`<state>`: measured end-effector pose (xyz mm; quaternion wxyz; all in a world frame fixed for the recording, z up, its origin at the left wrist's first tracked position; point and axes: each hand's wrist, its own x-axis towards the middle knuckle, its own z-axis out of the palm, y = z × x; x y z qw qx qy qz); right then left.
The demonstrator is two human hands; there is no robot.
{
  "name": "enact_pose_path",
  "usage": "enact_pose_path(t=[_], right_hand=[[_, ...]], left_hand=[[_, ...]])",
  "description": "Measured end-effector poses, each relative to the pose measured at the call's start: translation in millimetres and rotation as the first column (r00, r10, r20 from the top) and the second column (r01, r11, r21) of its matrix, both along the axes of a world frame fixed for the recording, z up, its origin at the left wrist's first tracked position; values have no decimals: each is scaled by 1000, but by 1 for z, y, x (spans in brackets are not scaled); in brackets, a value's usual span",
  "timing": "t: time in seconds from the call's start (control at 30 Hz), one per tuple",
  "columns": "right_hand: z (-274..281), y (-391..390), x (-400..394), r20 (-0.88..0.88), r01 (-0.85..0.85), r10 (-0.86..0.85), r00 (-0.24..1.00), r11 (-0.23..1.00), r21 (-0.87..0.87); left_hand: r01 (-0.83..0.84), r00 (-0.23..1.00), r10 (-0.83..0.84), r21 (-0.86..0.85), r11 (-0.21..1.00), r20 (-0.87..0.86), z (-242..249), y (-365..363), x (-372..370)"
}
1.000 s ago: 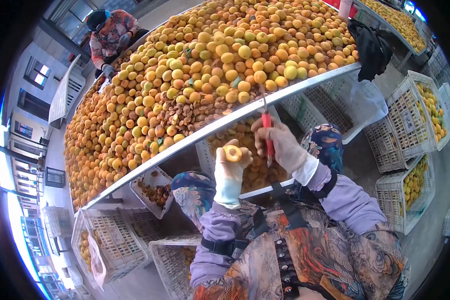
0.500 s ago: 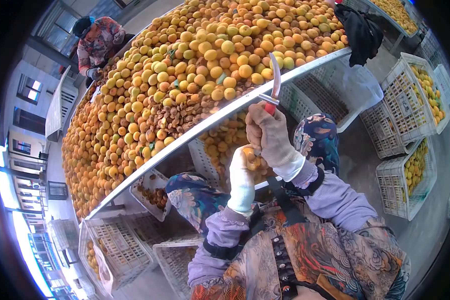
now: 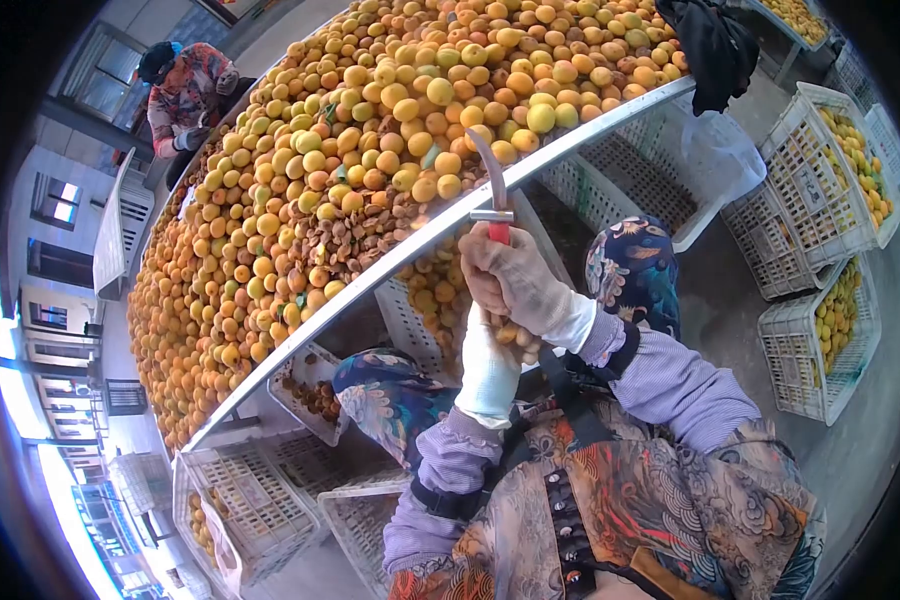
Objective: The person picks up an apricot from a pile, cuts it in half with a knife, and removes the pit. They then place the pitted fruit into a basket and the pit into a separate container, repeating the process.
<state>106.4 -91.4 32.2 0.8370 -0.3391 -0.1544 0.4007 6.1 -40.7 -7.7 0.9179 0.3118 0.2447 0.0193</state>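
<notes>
A long table (image 3: 570, 138) with a metal rim ran slantwise across the view, heaped with apricots (image 3: 390, 130) — yellow and orange, with a band of brown pits (image 3: 360, 235) along the near edge. White plastic crates stood all about on the grey floor: one crate (image 3: 820, 180) at the right held more fruit, and others sat under the table. A dark cloth (image 3: 715, 50) hung over the rim at the far right. At the far end of the table another person (image 3: 185, 90) in a patterned jacket bent over the fruit. Building fronts with windows showed at the left.

Both arms, in lilac sleeves, were raised in front of the chest, with the gloved hands close together just below the rim. The right hand (image 3: 515, 280) was curled tight round the red handle of a knife (image 3: 492, 195), whose curved blade pointed up past the rim. The left hand (image 3: 485, 360) — in a pale glove — rose just beside and partly behind the right; its fingers were hidden, so I could not tell whether they pinched anything. Bits of fruit (image 3: 515, 335) showed between the two hands, over a crate of halves.
</notes>
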Motion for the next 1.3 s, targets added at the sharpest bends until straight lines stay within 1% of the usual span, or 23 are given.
enact_pose_path(t=[0.07, 0.13, 0.17, 0.2, 0.27, 0.3, 0.33, 0.43, 0.53, 0.63, 0.67, 0.73, 0.87, 0.93, 0.97, 1.0, 1.07, 1.13, 1.17, 1.2, 1.23, 1.27, 1.3], right_hand=[[-7, 2, 2, -12, 5, -5, 1000, 1000, 28], [-9, 5, 4, -7, 53, -53, 999, 998, -39], [-6, 6, 3, -10, 71, -71, 997, 997, -11], [-12, 9, 5, 11, 97, -97, 995, 995, -30], [-17, 15, 10, -66, 177, -177, 982, 984, -12], [-15, 15, 14, -94, 159, -164, 982, 985, -64], [-12, 14, 15, -144, 164, -173, 974, 984, -75], [-6, 18, 20, 20, 229, -229, 973, 971, -74], [12, 13, 44, 65, 352, -354, 933, 935, 28], [20, 1, 58, 41, 331, -330, 943, 943, -24], [20, -3, 60, 36, 309, -307, 951, 950, -55], [12, -6, 65, 27, 311, -310, 950, 948, -66], [-3, -11, 77, -10, 328, -333, 943, 931, -159], [-15, -15, 83, 10, 320, -323, 946, 932, -172], [-18, -17, 84, 9, 308, -313, 950, 929, -204], [-21, -19, 85, 7, 294, -302, 953, 926, -237], [-20, -22, 85, 12, 272, -277, 961, 934, -230], [-9, -26, 84, 30, 219, -220, 975, 934, -281], [-7, -27, 86, 39, 206, -203, 978, 940, -272], [-8, -28, 86, 35, 203, -201, 979, 941, -271], [-9, -30, 87, 3, 182, -189, 982, 944, -277], [-11, -32, 88, -30, 161, -176, 984, 946, -282], [-12, -35, 90, -44, 147, -165, 985, 950, -275]], left_hand=[[9, 1000, -9, 22, 1000, -6, 1, 5, 1], [24, 997, -35, -160, 987, -65, -3, 12, 3], [7, 999, -14, -150, 989, -45, -4, 14, 1], [90, 984, -47, -248, 965, 173, -8, 20, -2], [43, 991, -36, -53, 998, 126, -1, 13, 2], [81, 976, -49, -141, 987, 214, -6, 20, 3], [97, 971, -75, -90, 991, 228, -11, 21, 1], [45, 989, -63, 137, 990, 132, -5, 29, 6], [-48, 982, 1, 249, 967, 186, 25, 53, 16], [-248, 964, 159, 507, 825, 213, 50, 92, 29], [-272, 962, 203, 684, 677, 183, 56, 109, 36], [-344, 924, 339, 770, 537, 177, 52, 143, 49], [-236, 878, 479, 888, 395, 20, 69, 189, 65], [-82, 846, 532, 995, 63, 36, 47, 239, 67], [-136, 826, 563, 954, 267, -40, 81, 209, 68], [-188, 838, 524, 982, 9, 155, 75, 221, 70], [-179, 848, 513, 983, 40, 133, 75, 218, 64], [-88, 897, 438, 995, 50, 58, 67, 216, 61], [19, 928, 370, 983, -184, 52, 59, 209, 58], [134, 959, 275, 968, -213, -72, 68, 184, 56], [139, 983, 162, 932, -334, -88, 74, 161, 56], [283, 955, 178, 905, -317, -236, 79, 140, 57], [344, 939, 148, 842, -416, -311, 74, 134, 55]])
